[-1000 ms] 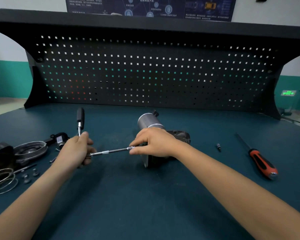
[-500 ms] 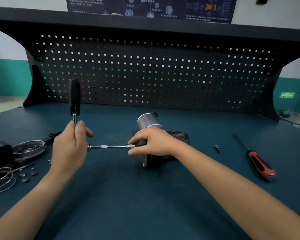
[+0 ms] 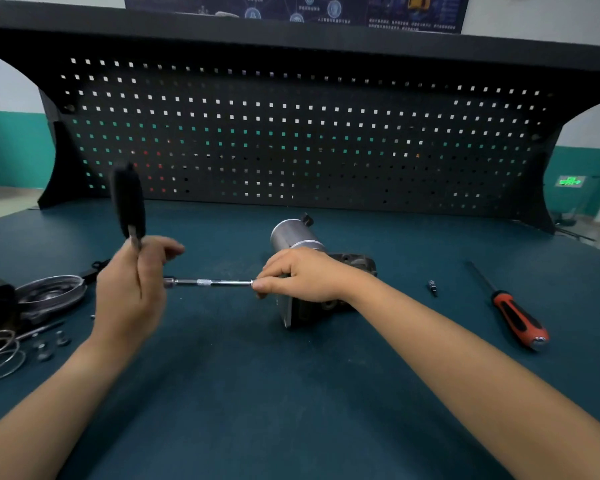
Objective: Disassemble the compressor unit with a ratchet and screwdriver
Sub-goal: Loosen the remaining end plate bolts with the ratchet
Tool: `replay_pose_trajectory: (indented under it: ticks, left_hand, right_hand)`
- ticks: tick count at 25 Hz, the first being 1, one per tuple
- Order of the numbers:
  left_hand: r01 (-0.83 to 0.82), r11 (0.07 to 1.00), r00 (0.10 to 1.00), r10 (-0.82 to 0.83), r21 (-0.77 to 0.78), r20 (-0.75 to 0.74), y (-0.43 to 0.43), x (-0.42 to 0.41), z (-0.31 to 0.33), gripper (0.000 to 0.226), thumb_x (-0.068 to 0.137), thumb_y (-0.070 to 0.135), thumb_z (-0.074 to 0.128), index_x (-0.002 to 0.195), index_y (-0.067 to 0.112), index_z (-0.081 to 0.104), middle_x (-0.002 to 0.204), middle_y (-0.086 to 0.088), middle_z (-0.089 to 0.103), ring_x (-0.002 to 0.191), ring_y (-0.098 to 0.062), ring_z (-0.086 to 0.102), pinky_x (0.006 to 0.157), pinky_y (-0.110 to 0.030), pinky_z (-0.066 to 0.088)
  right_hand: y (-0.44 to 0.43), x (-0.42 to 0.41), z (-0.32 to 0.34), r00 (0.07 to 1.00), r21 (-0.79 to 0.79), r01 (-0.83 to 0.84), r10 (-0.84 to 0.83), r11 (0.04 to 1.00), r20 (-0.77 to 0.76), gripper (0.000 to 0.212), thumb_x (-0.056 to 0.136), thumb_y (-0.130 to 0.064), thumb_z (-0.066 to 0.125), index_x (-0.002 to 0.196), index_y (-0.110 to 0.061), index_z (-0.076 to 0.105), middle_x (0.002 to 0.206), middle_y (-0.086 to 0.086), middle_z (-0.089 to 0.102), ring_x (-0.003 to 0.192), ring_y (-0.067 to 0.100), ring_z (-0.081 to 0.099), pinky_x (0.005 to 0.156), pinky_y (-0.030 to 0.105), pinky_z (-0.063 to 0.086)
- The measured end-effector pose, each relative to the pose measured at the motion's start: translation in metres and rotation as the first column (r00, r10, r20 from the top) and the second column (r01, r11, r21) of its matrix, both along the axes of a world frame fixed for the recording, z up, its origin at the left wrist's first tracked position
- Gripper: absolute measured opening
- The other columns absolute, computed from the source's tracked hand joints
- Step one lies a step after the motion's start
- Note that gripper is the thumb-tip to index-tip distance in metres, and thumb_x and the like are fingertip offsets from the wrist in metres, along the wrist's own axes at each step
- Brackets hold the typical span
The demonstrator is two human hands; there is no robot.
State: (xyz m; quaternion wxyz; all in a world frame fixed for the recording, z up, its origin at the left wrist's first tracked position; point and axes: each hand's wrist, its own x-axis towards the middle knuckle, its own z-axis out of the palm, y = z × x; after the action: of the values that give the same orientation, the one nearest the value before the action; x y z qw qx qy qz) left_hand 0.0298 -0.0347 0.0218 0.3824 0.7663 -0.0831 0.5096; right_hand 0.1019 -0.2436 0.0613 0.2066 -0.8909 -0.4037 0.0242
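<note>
Left hand point(image 3: 132, 292) is gripping the ratchet point(image 3: 129, 202), handle pointing up; extension bar point(image 3: 219, 282) is running level, left to right, toward the compressor point(image 3: 293, 233), right hand point(image 3: 302, 275) pinching its end.

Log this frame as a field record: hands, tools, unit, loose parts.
left hand: grips black-handled ratchet, handle up, blurred
right hand: pinches silver extension bar at the silver cylindrical compressor unit
red-and-black screwdriver: lying on teal bench, right, untouched
loose parts: wire rings, round metal cover, far left
</note>
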Motion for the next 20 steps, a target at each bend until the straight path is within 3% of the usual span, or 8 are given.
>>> replay_pose_trajectory:
  ticks: [3,7,9,11,14,17,18,20]
  left_hand:
    - [0.069,0.998,0.997,-0.069,0.014,0.022,0.002,0.0,-0.002,0.032,0.094,0.037,0.026,0.077,0.044,0.052,0.081,0.025,0.064,0.071,0.012,0.056,0.068,-0.009,0.04]
    - [-0.064,0.925,0.908,-0.102,-0.376,-0.406,-0.001,0.014,-0.003,0.04,0.097,0.033,0.029,0.071,0.01,0.048,0.075,-0.006,0.07,0.044,-0.005,0.058,0.066,-0.034,0.05]
    - [-0.077,0.84,0.83,-0.244,-0.536,-0.502,0.001,0.016,-0.002,0.036,0.1,0.028,0.029,0.075,0.007,0.046,0.077,-0.013,0.069,0.04,-0.011,0.059,0.059,-0.033,0.05]
    - [-0.076,0.818,0.834,-0.261,-0.569,-0.487,0.0,0.017,-0.004,0.036,0.1,0.027,0.03,0.073,0.009,0.045,0.077,-0.014,0.068,0.042,-0.011,0.06,0.059,-0.031,0.047]
    - [0.057,0.915,0.975,-0.137,-0.4,-0.173,-0.008,0.009,-0.007,0.035,0.099,0.034,0.028,0.075,0.021,0.049,0.082,-0.003,0.068,0.056,0.001,0.063,0.058,-0.02,0.048]
    - [0.183,0.979,0.965,-0.197,0.095,0.172,0.0,-0.001,-0.003,0.027,0.099,0.045,0.026,0.093,0.045,0.052,0.103,0.025,0.062,0.084,0.002,0.059,0.074,-0.024,0.047]
    - [0.187,0.962,0.954,-0.226,0.198,0.197,0.001,-0.002,-0.002,0.025,0.099,0.045,0.025,0.097,0.049,0.05,0.108,0.03,0.059,0.09,0.001,0.057,0.077,-0.027,0.045]
    - [0.187,0.969,0.965,-0.212,0.163,0.157,0.0,-0.002,-0.001,0.026,0.099,0.045,0.026,0.092,0.045,0.051,0.1,0.031,0.061,0.086,0.007,0.058,0.076,-0.018,0.045]
  right_hand:
    - [-0.002,0.0,-0.001,1.0,0.035,0.008,-0.008,0.999,-0.003,0.024,0.087,-0.045,0.057,0.098,-0.028,0.071,0.079,-0.03,0.059,0.082,-0.01,0.052,0.078,0.015,0.038]
    - [-0.004,0.001,-0.003,1.0,0.078,-0.013,0.011,0.997,0.017,0.028,0.077,-0.041,0.072,0.103,-0.03,0.069,0.086,-0.028,0.062,0.079,-0.021,0.051,0.071,-0.001,0.037]
    - [-0.003,0.001,-0.004,0.999,0.078,-0.02,0.017,0.997,0.047,0.022,0.08,-0.037,0.071,0.099,-0.027,0.072,0.083,-0.026,0.063,0.081,-0.014,0.054,0.074,0.005,0.039]
    - [-0.002,0.002,-0.005,0.998,0.078,-0.013,0.009,0.997,0.059,0.022,0.082,-0.036,0.068,0.1,-0.024,0.073,0.092,-0.019,0.067,0.089,-0.005,0.056,0.083,0.018,0.044]
    - [-0.002,0.001,-0.003,0.999,0.102,-0.045,0.042,0.994,0.033,0.021,0.086,-0.032,0.064,0.102,-0.019,0.073,0.091,-0.018,0.065,0.093,0.0,0.057,0.088,0.024,0.044]
    - [-0.005,-0.001,0.001,0.995,0.161,-0.05,0.064,0.986,-0.082,0.017,0.089,-0.029,0.062,0.099,-0.018,0.072,0.079,-0.025,0.06,0.079,-0.011,0.053,0.076,0.01,0.037]
    - [-0.007,-0.001,0.002,0.992,0.174,-0.034,0.055,0.984,-0.115,0.015,0.088,-0.029,0.062,0.096,-0.02,0.072,0.076,-0.026,0.061,0.075,-0.014,0.053,0.072,0.004,0.034]
    - [-0.008,-0.001,0.002,0.991,0.186,0.003,0.022,0.983,-0.134,0.013,0.085,-0.031,0.066,0.094,-0.023,0.072,0.07,-0.03,0.062,0.071,-0.019,0.052,0.065,-0.002,0.034]
